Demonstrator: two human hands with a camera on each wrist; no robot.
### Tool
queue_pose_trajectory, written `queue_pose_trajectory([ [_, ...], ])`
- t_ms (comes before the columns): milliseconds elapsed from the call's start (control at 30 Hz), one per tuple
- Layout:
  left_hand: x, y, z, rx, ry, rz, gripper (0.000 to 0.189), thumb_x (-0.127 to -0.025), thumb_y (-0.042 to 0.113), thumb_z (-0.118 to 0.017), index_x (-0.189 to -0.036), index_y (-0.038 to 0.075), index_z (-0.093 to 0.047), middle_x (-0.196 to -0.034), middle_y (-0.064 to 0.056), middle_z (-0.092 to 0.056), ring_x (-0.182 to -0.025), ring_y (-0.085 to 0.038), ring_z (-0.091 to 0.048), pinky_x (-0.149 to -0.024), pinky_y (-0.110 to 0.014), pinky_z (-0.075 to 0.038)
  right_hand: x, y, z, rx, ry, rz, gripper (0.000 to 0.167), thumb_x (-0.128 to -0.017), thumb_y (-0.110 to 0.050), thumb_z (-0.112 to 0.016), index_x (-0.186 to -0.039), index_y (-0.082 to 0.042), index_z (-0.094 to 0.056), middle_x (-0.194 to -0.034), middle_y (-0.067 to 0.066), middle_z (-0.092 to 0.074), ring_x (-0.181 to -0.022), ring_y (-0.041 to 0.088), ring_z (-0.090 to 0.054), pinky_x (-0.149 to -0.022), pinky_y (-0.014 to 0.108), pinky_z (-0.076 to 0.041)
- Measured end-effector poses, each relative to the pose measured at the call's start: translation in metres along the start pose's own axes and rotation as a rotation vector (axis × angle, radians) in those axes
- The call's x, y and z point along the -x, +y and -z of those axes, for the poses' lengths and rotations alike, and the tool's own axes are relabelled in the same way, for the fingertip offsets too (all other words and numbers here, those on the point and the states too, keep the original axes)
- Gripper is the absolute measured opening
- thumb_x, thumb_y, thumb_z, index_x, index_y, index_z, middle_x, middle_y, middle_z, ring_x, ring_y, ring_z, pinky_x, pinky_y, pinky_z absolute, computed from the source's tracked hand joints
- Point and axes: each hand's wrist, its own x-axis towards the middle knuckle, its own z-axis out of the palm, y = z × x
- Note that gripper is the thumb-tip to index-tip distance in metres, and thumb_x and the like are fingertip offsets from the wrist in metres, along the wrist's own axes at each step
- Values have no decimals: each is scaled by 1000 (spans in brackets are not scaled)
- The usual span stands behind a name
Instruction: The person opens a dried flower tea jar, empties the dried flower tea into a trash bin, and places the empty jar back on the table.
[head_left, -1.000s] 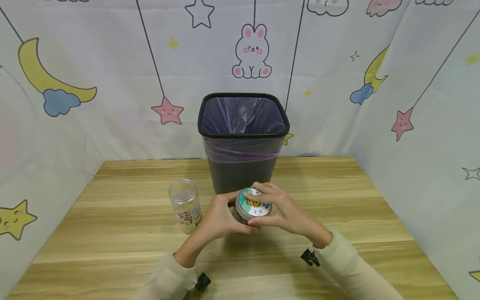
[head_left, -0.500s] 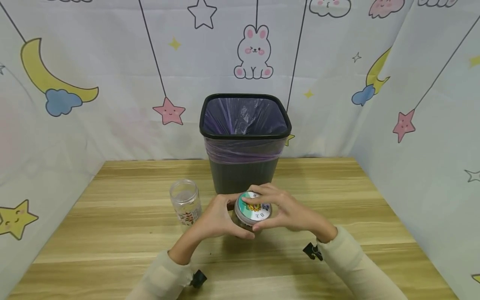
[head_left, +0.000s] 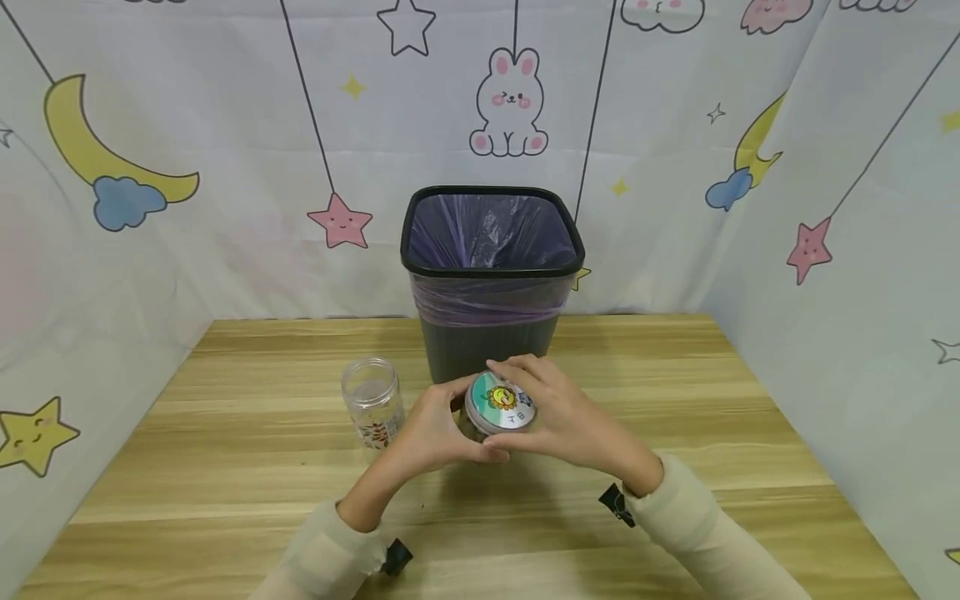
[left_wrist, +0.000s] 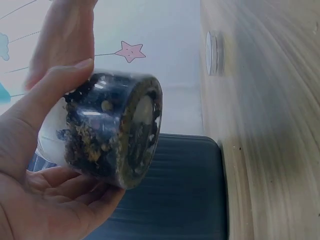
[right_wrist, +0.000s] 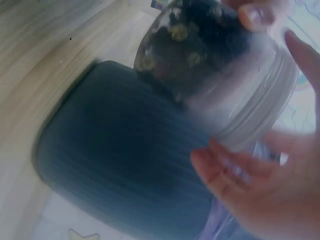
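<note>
Bin behind jar, clear container nearby

The bin blocks passage beyond the held jar, another jar leftward; rightward the table offers room.

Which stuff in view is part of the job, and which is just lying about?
Part of the job:
jar with dark contents
its printed lid
left hand, round the jar
right hand, on the lid

Probably just lying about:
purple-lined bin, role unclear
open clear jar
small round disc, left wrist view only
</note>
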Motion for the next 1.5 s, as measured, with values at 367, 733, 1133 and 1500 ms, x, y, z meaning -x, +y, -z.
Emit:
queue_pose_trajectory([
  [367, 1, 2, -3, -4, -3, 13, 87, -61, 25, -98, -137, 9, -58, -119, 3, -66, -105, -10, -63, -93, -34, -53, -7, -12, -3, 35, 41, -98, 75, -77, -45, -85, -132, 0, -60, -104, 2, -48, -87, 12, -46, -72, 26, -49],
  [733, 0, 0, -3, -32, -24, -11, 80, -60, 27, -98, -131, 14, -63, -115, 8, -67, -100, -5, -63, -87, -29, -54, -8, -9, 3, -14, -47, -89, 79, -78, -45, -84, -136, 1, -56, -109, 1, -48, -90, 13, -47, -73, 27, -49],
  [1133, 1, 2, 1, -42, -76, -26, 92, -60, 28, -98, -140, 8, -57, -126, 0, -65, -114, -13, -62, -98, -33, -50, -10, 2, 16, -104, -182, 85, 79, -77, -37, -86, -142, -6, -53, -122, 3, -51, -103, 15, -50, -84, 31, -50],
  [1500, 2, 1, 1, -56, -78, -53, 89, -62, 26, -97, -139, 6, -56, -120, 1, -67, -108, -12, -63, -93, -32, -53, -7, 5, 16, -85, -194, 117, 86, -77, -36, -87, -147, -8, -47, -129, 5, -48, -111, 16, -48, -91, 33, -49],
])
